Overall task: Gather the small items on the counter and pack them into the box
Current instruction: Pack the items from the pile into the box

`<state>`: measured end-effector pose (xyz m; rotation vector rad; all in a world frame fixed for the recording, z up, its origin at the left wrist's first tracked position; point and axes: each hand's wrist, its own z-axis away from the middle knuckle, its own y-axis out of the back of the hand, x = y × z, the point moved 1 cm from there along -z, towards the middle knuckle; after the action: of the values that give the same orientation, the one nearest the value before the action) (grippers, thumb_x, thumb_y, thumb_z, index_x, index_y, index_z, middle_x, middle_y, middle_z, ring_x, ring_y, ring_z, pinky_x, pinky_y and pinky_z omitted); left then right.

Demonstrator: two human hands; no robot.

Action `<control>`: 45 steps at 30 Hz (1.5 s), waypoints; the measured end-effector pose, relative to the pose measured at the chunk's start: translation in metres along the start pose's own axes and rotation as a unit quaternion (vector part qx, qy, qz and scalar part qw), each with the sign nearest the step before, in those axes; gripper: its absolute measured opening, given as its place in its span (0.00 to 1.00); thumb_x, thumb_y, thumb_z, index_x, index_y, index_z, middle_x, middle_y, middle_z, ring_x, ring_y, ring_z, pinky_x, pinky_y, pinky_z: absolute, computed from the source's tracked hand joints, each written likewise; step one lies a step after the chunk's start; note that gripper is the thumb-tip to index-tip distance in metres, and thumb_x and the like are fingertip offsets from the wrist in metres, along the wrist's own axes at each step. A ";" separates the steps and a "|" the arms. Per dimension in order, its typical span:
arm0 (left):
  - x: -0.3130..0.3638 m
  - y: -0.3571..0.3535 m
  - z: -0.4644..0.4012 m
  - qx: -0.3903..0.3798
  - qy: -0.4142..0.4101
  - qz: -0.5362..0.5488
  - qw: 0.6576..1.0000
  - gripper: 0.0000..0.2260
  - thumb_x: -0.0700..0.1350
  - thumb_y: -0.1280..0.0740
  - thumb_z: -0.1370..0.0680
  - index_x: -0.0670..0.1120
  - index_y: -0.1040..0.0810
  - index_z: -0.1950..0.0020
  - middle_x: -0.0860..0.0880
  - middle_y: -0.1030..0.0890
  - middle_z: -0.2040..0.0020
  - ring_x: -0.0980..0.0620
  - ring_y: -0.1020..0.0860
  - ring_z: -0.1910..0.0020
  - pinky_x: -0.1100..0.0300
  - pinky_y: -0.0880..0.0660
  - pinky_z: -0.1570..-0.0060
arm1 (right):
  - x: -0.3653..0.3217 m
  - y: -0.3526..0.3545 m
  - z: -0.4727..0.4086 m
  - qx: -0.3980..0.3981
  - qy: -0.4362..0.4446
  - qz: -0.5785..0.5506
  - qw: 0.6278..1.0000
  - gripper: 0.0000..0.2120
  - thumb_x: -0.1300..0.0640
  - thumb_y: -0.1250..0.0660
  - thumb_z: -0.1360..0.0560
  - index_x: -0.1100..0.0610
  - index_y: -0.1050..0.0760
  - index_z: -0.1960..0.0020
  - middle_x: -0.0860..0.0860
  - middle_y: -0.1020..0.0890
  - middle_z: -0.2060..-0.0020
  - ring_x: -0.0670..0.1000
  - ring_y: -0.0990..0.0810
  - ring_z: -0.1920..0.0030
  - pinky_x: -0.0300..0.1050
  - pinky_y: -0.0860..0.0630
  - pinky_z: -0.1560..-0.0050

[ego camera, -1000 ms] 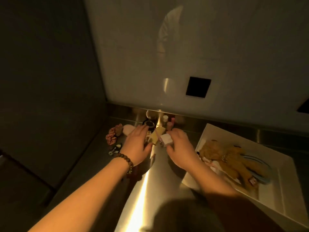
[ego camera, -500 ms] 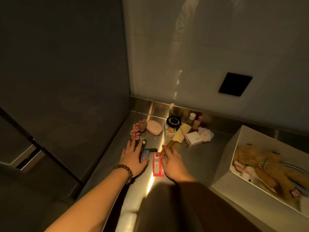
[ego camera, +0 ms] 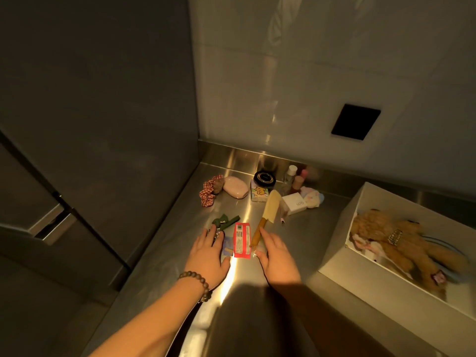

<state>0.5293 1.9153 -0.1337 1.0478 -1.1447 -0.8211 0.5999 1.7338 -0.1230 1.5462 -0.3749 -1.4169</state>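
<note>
On the steel counter (ego camera: 304, 235) a red packet (ego camera: 242, 240) lies between my hands. My left hand (ego camera: 208, 256) lies flat with straight fingers beside a small blue card (ego camera: 227, 246) and a green keychain (ego camera: 224, 221). My right hand (ego camera: 277, 253) rests flat next to a yellow spatula with a wooden handle (ego camera: 268, 215). Farther back lie a red checked scrunchie (ego camera: 208, 194), pink soap (ego camera: 235, 190), a cartoon box (ego camera: 258, 194), a black jar (ego camera: 264, 178), small bottles (ego camera: 293, 179) and a white box (ego camera: 295, 203). The white packing box (ego camera: 340, 256) at right holds a brown teddy bear (ego camera: 391, 240).
A dark cabinet wall (ego camera: 103, 124) borders the counter on the left. A pale backsplash with a black square outlet (ego camera: 356, 122) rises behind the items. A pastel plush item (ego camera: 313, 198) sits by the white box. My dark shadow covers the counter's near edge.
Both hands pulled back from the far cluster of items to the near counter beside the red packet. The view shifted left, so the packing box now sits farther right.
</note>
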 end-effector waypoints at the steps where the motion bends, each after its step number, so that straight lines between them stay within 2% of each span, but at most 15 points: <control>1: 0.002 -0.001 0.005 0.007 -0.001 0.002 1.000 0.31 0.58 0.44 0.24 0.50 0.48 0.23 0.47 0.51 0.22 0.47 0.53 0.24 0.54 0.57 0.28 | 0.000 0.000 0.004 0.005 -0.002 -0.007 1.000 0.28 0.48 0.42 0.20 0.45 0.48 0.23 0.49 0.38 0.26 0.51 0.38 0.28 0.49 0.38 0.28; 6: 0.011 -0.002 0.034 0.039 -0.008 0.014 0.999 0.27 0.58 0.45 0.24 0.49 0.37 0.26 0.46 0.40 0.26 0.47 0.43 0.27 0.55 0.47 0.29 | 0.007 0.001 0.023 0.006 -0.008 -0.010 1.000 0.31 0.45 0.39 0.22 0.47 0.49 0.23 0.48 0.36 0.27 0.49 0.35 0.30 0.47 0.36 0.29; 10: 0.027 0.007 0.045 0.117 -0.003 0.044 0.992 0.26 0.62 0.50 0.26 0.50 0.27 0.37 0.49 0.29 0.38 0.48 0.33 0.37 0.53 0.37 0.38 | 0.016 0.001 0.035 -0.014 0.009 0.000 1.000 0.35 0.46 0.38 0.24 0.46 0.52 0.23 0.48 0.37 0.27 0.49 0.34 0.31 0.48 0.33 0.31; 12: 0.034 0.005 0.041 0.129 -0.017 0.061 0.990 0.26 0.64 0.48 0.26 0.53 0.33 0.32 0.48 0.33 0.33 0.46 0.38 0.31 0.51 0.41 0.34 | 0.015 0.000 0.036 -0.023 0.021 0.000 1.000 0.35 0.45 0.39 0.26 0.40 0.54 0.24 0.49 0.40 0.27 0.51 0.36 0.30 0.51 0.34 0.31; 14: 0.041 0.000 0.033 0.092 -0.032 0.040 0.994 0.30 0.66 0.47 0.27 0.58 0.46 0.26 0.49 0.46 0.25 0.46 0.52 0.25 0.48 0.53 0.30 | 0.010 -0.001 0.031 -0.034 0.023 -0.001 0.999 0.32 0.43 0.42 0.25 0.33 0.55 0.27 0.48 0.46 0.24 0.53 0.43 0.26 0.54 0.38 0.28; 17: 0.046 -0.011 0.015 0.020 -0.041 -0.017 0.999 0.33 0.69 0.51 0.27 0.63 0.60 0.26 0.51 0.59 0.23 0.47 0.65 0.26 0.43 0.62 0.30 | 0.005 -0.002 0.020 -0.047 0.009 0.004 0.999 0.27 0.43 0.47 0.23 0.31 0.52 0.28 0.48 0.50 0.23 0.54 0.51 0.24 0.54 0.47 0.26; 22: 0.043 -0.025 0.008 -0.004 -0.038 -0.066 0.997 0.31 0.73 0.58 0.29 0.67 0.63 0.28 0.53 0.58 0.23 0.46 0.71 0.28 0.39 0.68 0.34 | 0.008 -0.003 0.017 -0.001 0.012 0.021 1.000 0.19 0.44 0.47 0.21 0.44 0.34 0.31 0.52 0.37 0.28 0.52 0.40 0.28 0.50 0.38 0.30; 25: 0.035 -0.024 0.013 0.001 -0.046 -0.069 0.997 0.31 0.70 0.53 0.28 0.65 0.57 0.27 0.52 0.54 0.23 0.47 0.70 0.28 0.40 0.65 0.32 | 0.016 0.000 0.020 0.008 0.019 0.045 0.999 0.15 0.49 0.43 0.21 0.50 0.30 0.37 0.52 0.33 0.32 0.52 0.35 0.33 0.47 0.34 0.34; 28: 0.028 -0.017 0.021 0.018 -0.043 -0.041 0.998 0.31 0.61 0.45 0.31 0.62 0.47 0.27 0.48 0.47 0.23 0.46 0.65 0.26 0.42 0.60 0.30 | 0.024 0.002 0.026 0.014 0.016 0.067 0.998 0.14 0.54 0.42 0.23 0.51 0.30 0.37 0.52 0.32 0.33 0.52 0.34 0.34 0.47 0.35 0.33; 31: 0.023 -0.015 0.030 0.054 -0.022 -0.037 0.998 0.31 0.60 0.43 0.32 0.59 0.39 0.29 0.46 0.42 0.25 0.41 0.57 0.25 0.40 0.54 0.30 | 0.032 0.001 0.033 0.033 -0.020 0.098 0.994 0.22 0.51 0.43 0.22 0.46 0.38 0.28 0.53 0.38 0.28 0.54 0.41 0.28 0.50 0.44 0.27; 35: 0.021 -0.017 0.031 0.032 0.042 -0.059 0.997 0.32 0.69 0.49 0.28 0.62 0.52 0.26 0.46 0.53 0.23 0.37 0.58 0.26 0.43 0.61 0.31 | 0.032 -0.009 0.035 0.034 -0.057 0.113 0.991 0.23 0.49 0.48 0.19 0.43 0.45 0.25 0.52 0.45 0.24 0.56 0.52 0.23 0.50 0.55 0.25; 37: 0.025 -0.018 0.030 0.030 0.051 -0.052 0.997 0.30 0.66 0.48 0.25 0.61 0.51 0.25 0.46 0.50 0.23 0.36 0.53 0.26 0.44 0.59 0.30 | 0.029 -0.014 0.037 0.051 -0.050 0.106 0.992 0.21 0.52 0.48 0.19 0.44 0.41 0.26 0.51 0.42 0.25 0.55 0.52 0.24 0.48 0.53 0.26; 39: 0.029 -0.015 0.033 0.059 0.043 -0.007 0.997 0.27 0.58 0.40 0.24 0.55 0.40 0.26 0.44 0.39 0.26 0.36 0.43 0.29 0.41 0.46 0.31 | 0.029 -0.015 0.039 0.077 -0.037 0.084 0.993 0.20 0.57 0.45 0.20 0.46 0.34 0.29 0.52 0.35 0.28 0.55 0.46 0.26 0.46 0.46 0.28; 41: 0.031 -0.013 0.035 0.095 0.027 0.023 0.995 0.24 0.51 0.34 0.27 0.51 0.31 0.31 0.44 0.30 0.32 0.38 0.34 0.36 0.42 0.35 0.38 | 0.030 -0.012 0.041 0.095 -0.021 0.061 0.993 0.19 0.61 0.42 0.22 0.50 0.29 0.33 0.53 0.30 0.33 0.54 0.40 0.29 0.44 0.41 0.31; 45: 0.032 -0.011 0.037 0.107 0.010 0.060 0.992 0.24 0.47 0.31 0.29 0.51 0.29 0.33 0.46 0.30 0.34 0.42 0.33 0.42 0.46 0.31 0.44 | 0.031 -0.006 0.043 0.093 0.013 0.060 0.994 0.16 0.61 0.42 0.22 0.53 0.25 0.36 0.53 0.27 0.35 0.54 0.36 0.33 0.42 0.40 0.36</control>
<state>0.5007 1.8742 -0.1317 1.1476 -1.2855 -0.6011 0.5682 1.6941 -0.1400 1.6610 -0.5890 -1.2980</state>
